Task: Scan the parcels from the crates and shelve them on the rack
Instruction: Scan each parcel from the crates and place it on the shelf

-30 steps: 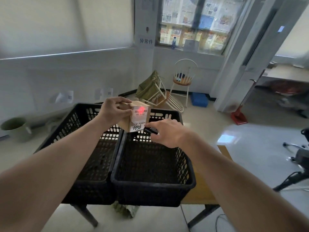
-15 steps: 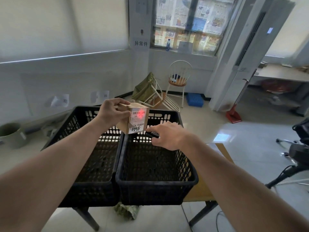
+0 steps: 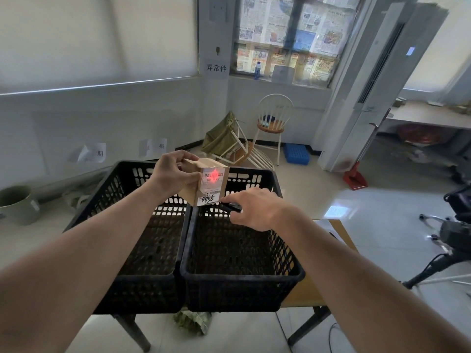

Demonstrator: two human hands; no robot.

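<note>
**A makeshift parcel-sorting room**

Beyond the left hand (image 3: 173,171), paper labels (image 3: 216,68) hang on bare white walls. Below both hands, black plastic crates (image 3: 239,284) sit on a table (image 3: 339,230). Farther off, newspapers cover the window (image 3: 293,36) and spare chairs (image 3: 272,121) stand.

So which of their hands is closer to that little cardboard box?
Left. The left hand grips the cardboard box from its side, in direct contact. The right hand sits just below and right of it, holding a dark scanner aimed at its label, apparently not touching.
</note>
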